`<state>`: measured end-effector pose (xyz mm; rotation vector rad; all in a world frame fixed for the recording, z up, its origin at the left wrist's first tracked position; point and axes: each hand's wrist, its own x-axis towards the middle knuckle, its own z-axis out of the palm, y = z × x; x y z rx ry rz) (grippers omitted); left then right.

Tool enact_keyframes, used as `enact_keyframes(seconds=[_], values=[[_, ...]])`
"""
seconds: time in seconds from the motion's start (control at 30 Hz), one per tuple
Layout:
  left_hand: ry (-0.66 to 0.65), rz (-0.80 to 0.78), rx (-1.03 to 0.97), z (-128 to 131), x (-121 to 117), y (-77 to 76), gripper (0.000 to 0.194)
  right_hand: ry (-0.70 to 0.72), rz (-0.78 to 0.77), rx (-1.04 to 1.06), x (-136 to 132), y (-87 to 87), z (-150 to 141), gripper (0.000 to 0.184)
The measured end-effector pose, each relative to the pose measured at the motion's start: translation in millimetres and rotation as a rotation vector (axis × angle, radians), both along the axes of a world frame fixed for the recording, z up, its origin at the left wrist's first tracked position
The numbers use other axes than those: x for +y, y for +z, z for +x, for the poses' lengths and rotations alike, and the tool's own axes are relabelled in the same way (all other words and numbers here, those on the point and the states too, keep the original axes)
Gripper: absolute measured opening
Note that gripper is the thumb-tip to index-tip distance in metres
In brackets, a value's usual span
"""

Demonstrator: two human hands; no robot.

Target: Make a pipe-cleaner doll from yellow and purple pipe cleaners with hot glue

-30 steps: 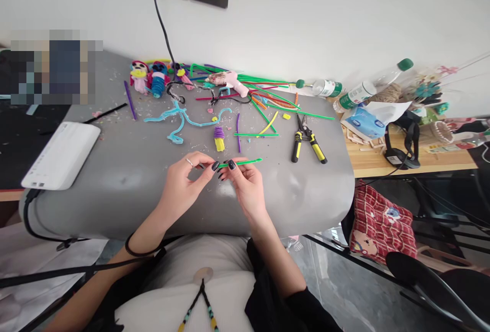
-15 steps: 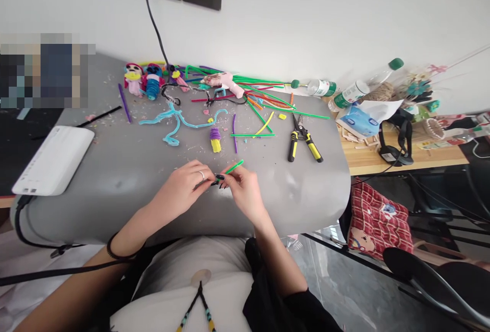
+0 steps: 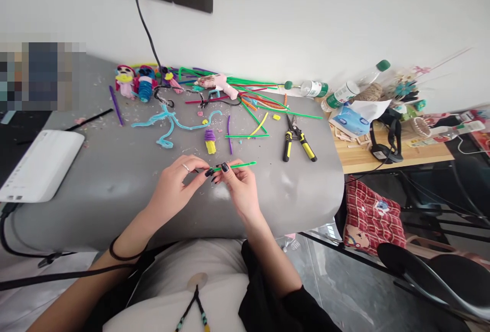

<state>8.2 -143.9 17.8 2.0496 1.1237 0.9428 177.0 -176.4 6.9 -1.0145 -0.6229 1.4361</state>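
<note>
A short green pipe cleaner (image 3: 244,164) is pinched between both hands above the grey tabletop's near part. My left hand (image 3: 179,179) grips its left end with thumb and forefinger. My right hand (image 3: 241,184) holds the middle, and the right end sticks out past the fingers. Just beyond the hands stands a small purple and yellow pipe-cleaner piece (image 3: 210,142). To its right lie a purple pipe cleaner (image 3: 230,135), a green one (image 3: 247,136) and a yellow one (image 3: 258,124). Yellow-handled pliers (image 3: 296,141) rest farther right. A light-blue twisted pipe-cleaner shape (image 3: 168,118) lies behind.
A pink glue gun (image 3: 218,85) lies at the back among loose pipe cleaners, beside finished dolls (image 3: 144,84). On the left is a white power box (image 3: 42,165). Bottles (image 3: 342,94) and a tissue pack (image 3: 352,119) are on the wooden table (image 3: 415,156) at right.
The green pipe cleaner tilted upward and my hands drew nearer half a second ago. Now it lies almost level again, with more of it showing. The whole view has shifted, with things sliding left.
</note>
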Motion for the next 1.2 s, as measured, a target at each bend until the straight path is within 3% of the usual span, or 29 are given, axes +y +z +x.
enact_keyframes(seconds=[0.43, 0.6, 0.8, 0.87, 1.03, 1.2], values=[[-0.028, -0.018, 0.033, 3.0, 1.5, 1.7, 0.02, -0.001, -0.021, -0.039, 0.0, -4.2, -3.6, 0.042], [-0.18, 0.016, 0.087, 0.0, 3.3, 3.9, 0.021, 0.051, -0.021, -0.202, 0.6, -4.2, 3.0, 0.044], [-0.394, -0.064, 0.168, -6.1, 9.4, 2.0, 0.028, 0.15, 0.021, -0.387, 0.1, -0.2, 14.7, 0.029], [-0.362, -0.08, 0.171, -7.2, 10.5, -1.2, 0.028, 0.179, 0.019, -0.361, 1.9, -0.1, 19.0, 0.031], [-0.135, -0.123, 0.096, -4.4, 7.5, -6.4, 0.021, 0.149, 0.003, -0.229, 7.4, -1.8, 26.5, 0.045], [-0.106, -0.135, 0.046, 2.1, 2.8, -7.3, 0.02, 0.09, -0.018, -0.104, 6.6, -5.9, 18.9, 0.047]])
